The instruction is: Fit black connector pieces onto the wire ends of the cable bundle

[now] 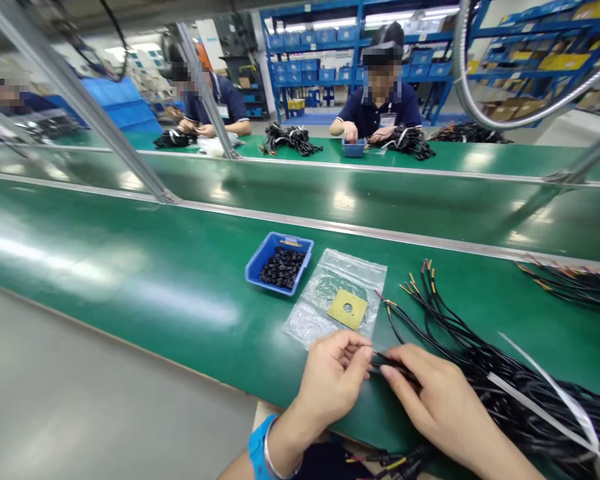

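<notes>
My left hand (pixel 337 373) pinches the tip of a black cable (pixel 380 361) near the table's front edge. Closed round the same cable a little further right is my right hand (pixel 430 393). Just beyond my hands lies a clear zip bag (pixel 310 310) with a yellow square piece (pixel 347 309) on or in it; the piece has a round hole. A blue bin (pixel 253 275) holding many small black parts (pixel 283 268) stands behind and left of the bag. To the right spreads a bundle of black cables (pixel 473 350) with coloured wire ends.
White strips (pixel 545 407) lie over the cable bundle. More cables (pixel 575 283) rest at the far right, and others hang by my lap. A metal rail (pixel 300 220) runs behind the green table (pixel 130 287). Co-workers (pixel 380 100) sit across, with a flexible metal hose (pixel 463 73) overhead.
</notes>
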Demonstrator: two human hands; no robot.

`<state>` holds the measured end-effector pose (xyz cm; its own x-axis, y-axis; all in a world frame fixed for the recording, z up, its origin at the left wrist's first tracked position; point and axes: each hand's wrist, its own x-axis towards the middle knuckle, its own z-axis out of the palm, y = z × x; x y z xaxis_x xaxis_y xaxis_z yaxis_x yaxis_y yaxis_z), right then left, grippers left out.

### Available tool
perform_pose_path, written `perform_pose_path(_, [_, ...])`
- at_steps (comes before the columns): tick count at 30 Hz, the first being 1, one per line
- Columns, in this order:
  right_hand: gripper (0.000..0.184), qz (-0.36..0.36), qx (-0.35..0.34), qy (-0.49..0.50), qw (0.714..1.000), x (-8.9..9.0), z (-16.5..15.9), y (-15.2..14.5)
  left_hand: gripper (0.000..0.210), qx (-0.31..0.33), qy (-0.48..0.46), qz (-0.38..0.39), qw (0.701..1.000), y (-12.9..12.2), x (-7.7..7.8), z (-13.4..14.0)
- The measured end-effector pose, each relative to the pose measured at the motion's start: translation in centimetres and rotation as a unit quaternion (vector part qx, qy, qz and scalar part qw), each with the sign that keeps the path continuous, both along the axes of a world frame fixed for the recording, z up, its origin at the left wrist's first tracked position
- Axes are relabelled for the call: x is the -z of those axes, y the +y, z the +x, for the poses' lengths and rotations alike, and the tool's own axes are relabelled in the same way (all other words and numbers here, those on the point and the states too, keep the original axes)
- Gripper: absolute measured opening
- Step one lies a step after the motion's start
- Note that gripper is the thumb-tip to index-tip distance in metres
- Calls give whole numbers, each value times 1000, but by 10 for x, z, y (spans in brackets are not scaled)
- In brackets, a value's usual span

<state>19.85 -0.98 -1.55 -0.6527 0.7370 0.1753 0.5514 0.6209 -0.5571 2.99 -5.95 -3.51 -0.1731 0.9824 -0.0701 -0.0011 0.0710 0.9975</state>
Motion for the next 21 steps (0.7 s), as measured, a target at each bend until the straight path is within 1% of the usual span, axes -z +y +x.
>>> perform_pose_path(3, [20, 39, -13, 29, 999, 3, 1, 0, 21, -3, -17, -10, 1000, -2, -3, -9])
perform_pose_path(4, [19, 46, -18, 37, 998, 3, 2, 0, 21, -12, 7, -5, 1000, 0, -6, -18])
perform_pose_path(6, [19, 56, -23, 46, 997, 2, 2, 0, 20, -50, 134, 18, 990, 7, -14, -47])
perform_pose_path(7, [19, 58, -24, 47, 997, 2, 3, -1, 21, -76, 231, 31, 970, 13, -20, -65])
perform_pose_path(8, [19, 60, -23, 46, 997, 3, 3, -1, 21, -104, 348, 39, 931, 22, -26, -85])
perform_pose_path(9, [19, 60, -23, 43, 997, 3, 4, -1, 20, -119, 392, 39, 911, 32, -32, -104])
perform_pose_path(11, [19, 60, -21, 40, 997, 5, 4, -1, 17, -113, 440, 35, 890, 54, -41, -139])
perform_pose_path(13, [20, 60, -21, 39, 997, 7, 4, -1, 15, -76, 468, 23, 880, 75, -47, -161])
perform_pose_path(16, [20, 63, -20, 38, 997, 9, 4, 0, 15, -24, 475, 13, 880, 93, -49, -174])
perform_pose_path(18, [21, 63, -19, 36, 997, 9, 4, 1, 13, -7, 460, 16, 888, 96, -49, -175])
perform_pose_path(21, [20, 57, -11, 40, 997, 9, 4, 1, 7, 2, 413, 31, 910, 89, -53, -173])
